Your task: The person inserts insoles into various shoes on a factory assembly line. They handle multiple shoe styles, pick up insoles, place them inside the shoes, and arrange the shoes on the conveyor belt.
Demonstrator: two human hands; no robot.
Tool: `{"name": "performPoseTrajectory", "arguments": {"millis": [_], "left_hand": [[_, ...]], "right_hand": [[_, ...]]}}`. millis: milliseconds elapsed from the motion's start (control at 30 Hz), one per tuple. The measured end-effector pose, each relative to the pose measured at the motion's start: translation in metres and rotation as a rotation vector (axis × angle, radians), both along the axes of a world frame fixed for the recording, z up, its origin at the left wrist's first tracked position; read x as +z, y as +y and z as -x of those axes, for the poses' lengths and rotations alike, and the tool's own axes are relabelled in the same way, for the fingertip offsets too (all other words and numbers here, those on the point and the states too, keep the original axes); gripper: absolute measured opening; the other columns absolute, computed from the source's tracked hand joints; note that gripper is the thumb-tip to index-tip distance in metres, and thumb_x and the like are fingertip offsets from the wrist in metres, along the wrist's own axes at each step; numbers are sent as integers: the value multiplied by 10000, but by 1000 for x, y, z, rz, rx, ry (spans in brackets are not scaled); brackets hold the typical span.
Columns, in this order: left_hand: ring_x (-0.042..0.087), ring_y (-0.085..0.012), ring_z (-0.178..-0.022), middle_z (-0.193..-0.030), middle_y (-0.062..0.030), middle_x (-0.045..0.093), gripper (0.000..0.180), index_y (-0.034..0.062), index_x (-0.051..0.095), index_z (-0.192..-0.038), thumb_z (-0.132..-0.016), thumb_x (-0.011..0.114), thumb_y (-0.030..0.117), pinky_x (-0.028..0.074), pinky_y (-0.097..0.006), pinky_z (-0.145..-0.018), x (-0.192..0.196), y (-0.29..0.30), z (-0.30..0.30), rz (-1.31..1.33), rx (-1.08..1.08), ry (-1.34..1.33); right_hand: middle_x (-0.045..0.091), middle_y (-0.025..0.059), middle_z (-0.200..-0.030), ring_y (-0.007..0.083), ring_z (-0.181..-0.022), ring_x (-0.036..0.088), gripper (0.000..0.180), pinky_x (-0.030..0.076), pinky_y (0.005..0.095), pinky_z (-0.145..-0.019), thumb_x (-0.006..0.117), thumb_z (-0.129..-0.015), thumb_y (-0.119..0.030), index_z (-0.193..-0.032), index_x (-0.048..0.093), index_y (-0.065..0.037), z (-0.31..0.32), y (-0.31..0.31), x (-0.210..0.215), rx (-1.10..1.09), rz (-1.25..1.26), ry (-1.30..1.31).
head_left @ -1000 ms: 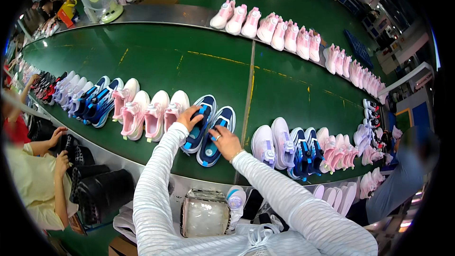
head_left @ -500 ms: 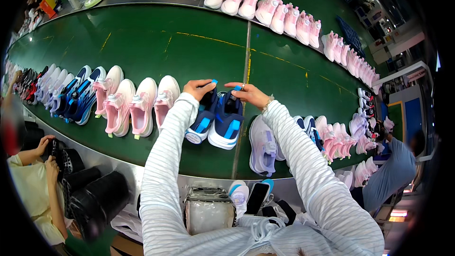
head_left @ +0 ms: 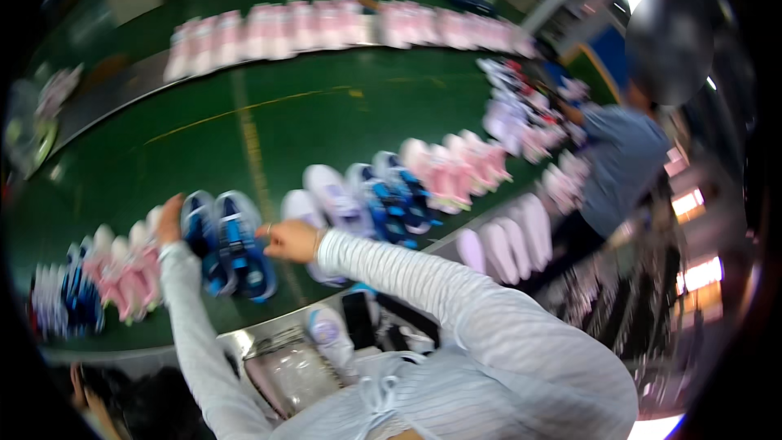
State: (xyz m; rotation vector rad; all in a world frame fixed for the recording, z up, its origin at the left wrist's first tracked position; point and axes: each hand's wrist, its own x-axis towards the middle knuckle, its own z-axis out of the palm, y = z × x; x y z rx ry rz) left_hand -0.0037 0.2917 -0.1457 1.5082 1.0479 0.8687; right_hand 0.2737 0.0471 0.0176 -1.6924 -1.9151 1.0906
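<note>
Since half a second ago my view has swung right and blurred, and the pair of blue sneakers [head_left: 228, 253] now sits left of centre instead of mid-frame; both my hands remain at it.

Item: pair of blue sneakers, dark blue with lighter blue stripes and white soles, side by side on the green surface [head_left: 326, 114], toes toward the near edge.

Item: left hand [head_left: 170, 220], resting against the outer side of the left shoe. How far its grip has closed I cannot tell; the fingers are smeared by motion.

Item: right hand [head_left: 289, 239], at the right shoe's inner side, fingers pinched together toward the shoe; whether they clasp anything is not clear.

Item: pink sneakers [head_left: 122, 273], just beside the blue pair on its left.

Item: white sneakers [head_left: 326, 204], just beside it on the right, then more blue and pink pairs along the row.

Item: far row of pink sneakers [head_left: 326, 24], across the surface, well apart.

Item: another person in a blue-grey top [head_left: 619, 163], standing at the right end of the surface.
</note>
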Motion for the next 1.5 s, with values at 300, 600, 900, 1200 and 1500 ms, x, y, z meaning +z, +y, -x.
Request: {"name": "performPoseTrajectory", "arguments": {"millis": [300, 600, 900, 1200, 1500], "left_hand": [[516, -139, -725, -751, -59, 567, 262, -1, 572, -779, -847, 414, 196, 397, -256, -683, 163, -275, -220, -189, -99, -77], [553, -141, -609, -768, -73, 575, 324, 50, 496, -1015, -727, 572, 179, 459, -276, -554, -34, -519, -404, 209, -528, 207], [562, -176, -733, -830, -77, 585, 255, 57, 539, -1010, -789, 435, 130, 449, -277, -615, -39, -587, -477, 753, -329, 392], [506, -136, -855, -939, -38, 568, 222, 98, 595, -913, -781, 490, 242, 402, -293, -716, 20, -577, -465, 1076, -343, 71], [367, -357, -1071, -1127, -209, 406, 529, 175, 423, -1171, -663, 494, 44, 320, -388, -916, 90, -446, -495, -941, -558, 730]], "right_hand": [[515, 167, -1043, 301, -924, 511, 412, 400, 367, -801, 515, -744, -233, -1106, 451, -46, -226, -377, -33, -1221, 138, -509], [465, 139, -1073, 324, -833, 540, 474, 447, 398, -697, 556, -723, -272, -1131, 395, -89, -274, -442, -36, -969, 193, -533], [390, 219, -1099, 347, -798, 550, 699, 476, 375, -648, 634, -653, -285, -1228, 289, -87, -260, -420, -89, -781, 348, -539], [565, 208, -796, 339, -686, 567, 428, 450, 418, -595, 475, -713, -146, -1109, 397, -7, -275, -449, -62, -864, 273, -398], [537, 245, -886, 376, -758, 540, 553, 433, 424, -693, 478, -706, -148, -1194, 268, 7, -330, -494, -59, -1184, 258, -276]]}}
